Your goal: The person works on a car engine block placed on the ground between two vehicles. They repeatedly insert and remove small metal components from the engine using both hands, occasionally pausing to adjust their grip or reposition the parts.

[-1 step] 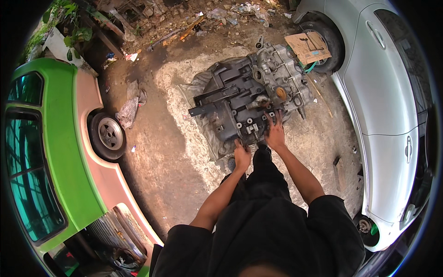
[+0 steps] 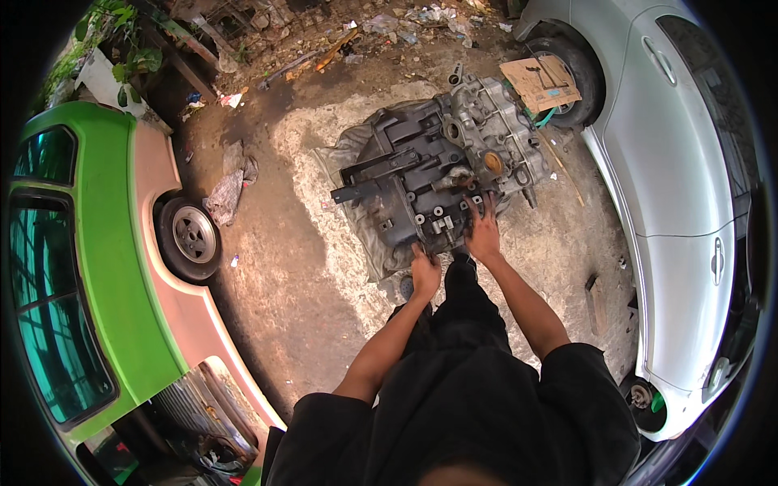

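A black engine part (image 2: 385, 170) with bosses and ribs lies on a crumpled grey cover (image 2: 365, 255) on the ground, joined to or against a silver metal engine housing (image 2: 515, 150) at its upper right. My left hand (image 2: 425, 279) grips the part's near edge, fingertips partly hidden. My right hand (image 2: 484, 235) rests on the part's lower right with fingers stretched and apart. My dark-clad legs and a shoe show just beneath my hands.
A green and pink vehicle (image 2: 105, 243) is at left, a silver car (image 2: 673, 202) at right. Cardboard (image 2: 535, 89) leans by the car's wheel. A crumpled sack (image 2: 227, 194) lies left, a short plank (image 2: 596, 312) right, litter (image 2: 381, 24) beyond the engine.
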The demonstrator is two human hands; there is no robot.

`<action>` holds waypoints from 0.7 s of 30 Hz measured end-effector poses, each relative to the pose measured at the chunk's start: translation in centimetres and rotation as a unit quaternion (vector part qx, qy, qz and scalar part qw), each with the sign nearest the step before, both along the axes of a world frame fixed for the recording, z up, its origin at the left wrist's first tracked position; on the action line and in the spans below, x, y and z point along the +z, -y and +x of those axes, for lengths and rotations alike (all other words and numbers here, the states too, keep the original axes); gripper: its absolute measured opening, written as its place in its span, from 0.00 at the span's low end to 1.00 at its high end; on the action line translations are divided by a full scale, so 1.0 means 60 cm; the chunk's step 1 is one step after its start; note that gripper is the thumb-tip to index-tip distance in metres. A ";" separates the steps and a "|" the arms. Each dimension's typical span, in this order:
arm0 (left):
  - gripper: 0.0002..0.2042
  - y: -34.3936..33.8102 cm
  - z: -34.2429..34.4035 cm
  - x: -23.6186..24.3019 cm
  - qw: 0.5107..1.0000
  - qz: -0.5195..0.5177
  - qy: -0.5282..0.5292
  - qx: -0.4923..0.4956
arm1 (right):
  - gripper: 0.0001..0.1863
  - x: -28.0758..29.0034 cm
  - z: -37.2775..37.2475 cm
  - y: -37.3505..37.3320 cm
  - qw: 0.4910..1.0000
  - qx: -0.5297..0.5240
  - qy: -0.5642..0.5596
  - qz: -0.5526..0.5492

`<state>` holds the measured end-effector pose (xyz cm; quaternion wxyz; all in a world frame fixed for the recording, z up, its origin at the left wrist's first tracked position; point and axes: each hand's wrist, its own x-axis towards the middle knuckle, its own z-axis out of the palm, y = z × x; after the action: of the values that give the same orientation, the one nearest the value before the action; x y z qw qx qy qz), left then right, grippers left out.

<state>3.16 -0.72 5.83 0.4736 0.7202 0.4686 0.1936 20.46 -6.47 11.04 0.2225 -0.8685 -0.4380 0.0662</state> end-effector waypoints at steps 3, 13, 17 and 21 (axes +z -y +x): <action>0.28 -0.002 0.004 0.003 0.999 -0.024 -0.029 -0.006 | 0.53 0.006 0.002 0.000 1.000 -0.009 -0.020 -0.020; 0.43 -0.010 0.015 -0.013 0.979 -0.023 -0.181 -0.089 | 0.46 0.064 0.028 0.002 0.991 0.032 -0.028 -0.127; 0.41 -0.024 0.031 -0.028 0.986 -0.071 -0.146 -0.034 | 0.36 0.086 0.054 -0.018 0.979 0.083 0.040 -0.182; 0.28 -0.017 0.033 -0.039 0.995 -0.041 -0.077 0.042 | 0.33 0.079 0.077 -0.039 0.971 0.156 0.073 -0.165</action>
<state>5.16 0.31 3.48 0.4569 0.6926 0.5409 0.1378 25.06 -4.11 15.77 0.0304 -0.8170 -0.5656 0.1083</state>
